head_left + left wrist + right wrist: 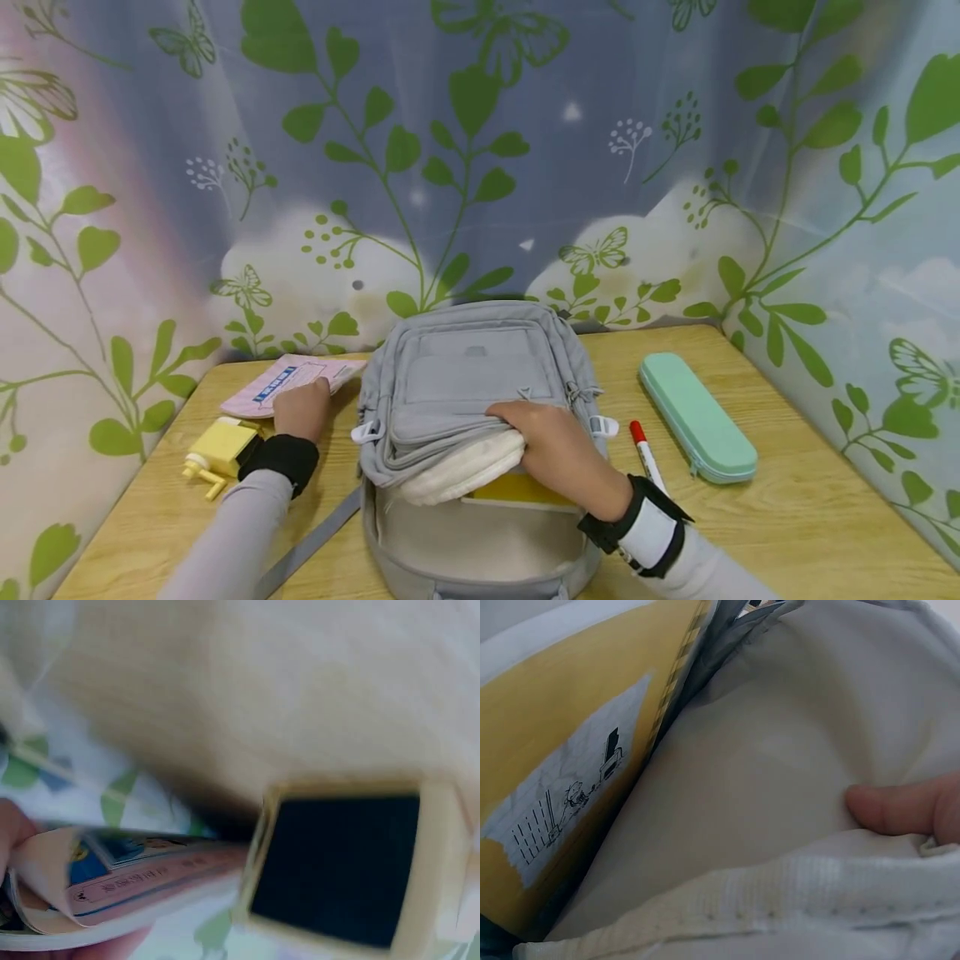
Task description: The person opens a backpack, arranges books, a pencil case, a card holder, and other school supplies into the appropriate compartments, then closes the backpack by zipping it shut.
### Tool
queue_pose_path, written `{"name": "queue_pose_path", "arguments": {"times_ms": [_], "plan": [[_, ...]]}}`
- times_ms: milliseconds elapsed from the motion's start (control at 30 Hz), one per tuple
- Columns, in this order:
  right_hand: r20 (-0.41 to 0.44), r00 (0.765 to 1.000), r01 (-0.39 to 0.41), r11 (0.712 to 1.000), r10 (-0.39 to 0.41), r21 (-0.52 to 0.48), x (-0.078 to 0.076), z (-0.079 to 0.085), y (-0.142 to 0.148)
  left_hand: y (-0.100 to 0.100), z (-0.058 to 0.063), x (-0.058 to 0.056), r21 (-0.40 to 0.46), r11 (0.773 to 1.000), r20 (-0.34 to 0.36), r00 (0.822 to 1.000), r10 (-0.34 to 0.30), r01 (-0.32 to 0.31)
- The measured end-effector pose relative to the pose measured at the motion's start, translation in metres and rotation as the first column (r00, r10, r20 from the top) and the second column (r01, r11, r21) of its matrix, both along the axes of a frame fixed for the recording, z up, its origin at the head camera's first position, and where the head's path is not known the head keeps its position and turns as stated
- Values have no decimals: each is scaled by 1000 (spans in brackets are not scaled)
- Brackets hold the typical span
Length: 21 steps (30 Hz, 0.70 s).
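Observation:
A grey backpack (480, 367) lies on the table, its main compartment gaping toward me. My right hand (558, 454) grips the front panel's edge and holds it up; in the right wrist view the thumb (900, 808) presses on the pale lining (765, 772). Inside sits a yellow book (577, 697), partly hidden by the panel. To the left of the bag, my left hand (302, 408) pinches a pink booklet (281, 385) by its near right edge, and its pages curl in the left wrist view. Close to that wrist stands a yellow crank pencil sharpener (225, 447) with a dark front.
To the right of the bag lie a red-capped white marker (647, 454) and a mint-green zip pencil case (697, 417). A grey strap (311, 542) trails over the wooden table (795, 517) at front left. A leaf-patterned curtain (480, 167) hangs behind and along both sides.

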State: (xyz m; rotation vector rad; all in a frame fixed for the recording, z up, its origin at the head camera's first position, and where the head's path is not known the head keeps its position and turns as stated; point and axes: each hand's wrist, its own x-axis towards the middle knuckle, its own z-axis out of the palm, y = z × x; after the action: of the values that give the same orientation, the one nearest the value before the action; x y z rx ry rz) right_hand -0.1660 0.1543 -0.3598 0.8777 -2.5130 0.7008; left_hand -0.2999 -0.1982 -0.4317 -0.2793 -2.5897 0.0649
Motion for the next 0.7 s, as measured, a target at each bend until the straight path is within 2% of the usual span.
{"name": "queue_pose_path", "arguments": {"times_ms": [100,167,233,267,333,400,467,533,600,700], "plan": [[4,1000,-8,1000,8,10,0,-1,-1,-12,18,-1,61,998,1,1000,4,-4],[5,1000,-7,1000,7,10,0,-1,-1,-18,36,-1,116,993,22,1000,17,-19],[-3,1000,-1,1000,1,9,0,0,-2,-26,56,0,209,977,50,998,26,-36],[-5,1000,1,1000,-1,8,0,0,-2,-30,66,2,270,962,75,997,28,-47],[-4,1000,-1,1000,1,8,-1,0,-2,-42,86,7,379,923,104,994,19,-58],[-1,1000,-5,1000,5,9,-1,1,-3,-56,103,16,488,871,139,990,-1,-67],[8,1000,-5,1000,5,4,-1,1,-3,-69,115,27,568,820,168,985,-36,-67],[17,1000,2,1000,-2,-3,-1,1,-2,-81,121,40,615,785,183,981,-57,-69],[23,1000,10,1000,-10,-8,0,0,-1,-91,123,55,653,751,211,976,-57,-97],[31,999,13,1000,-13,-8,0,-1,0,-107,121,80,733,664,248,967,-60,-146]]}}
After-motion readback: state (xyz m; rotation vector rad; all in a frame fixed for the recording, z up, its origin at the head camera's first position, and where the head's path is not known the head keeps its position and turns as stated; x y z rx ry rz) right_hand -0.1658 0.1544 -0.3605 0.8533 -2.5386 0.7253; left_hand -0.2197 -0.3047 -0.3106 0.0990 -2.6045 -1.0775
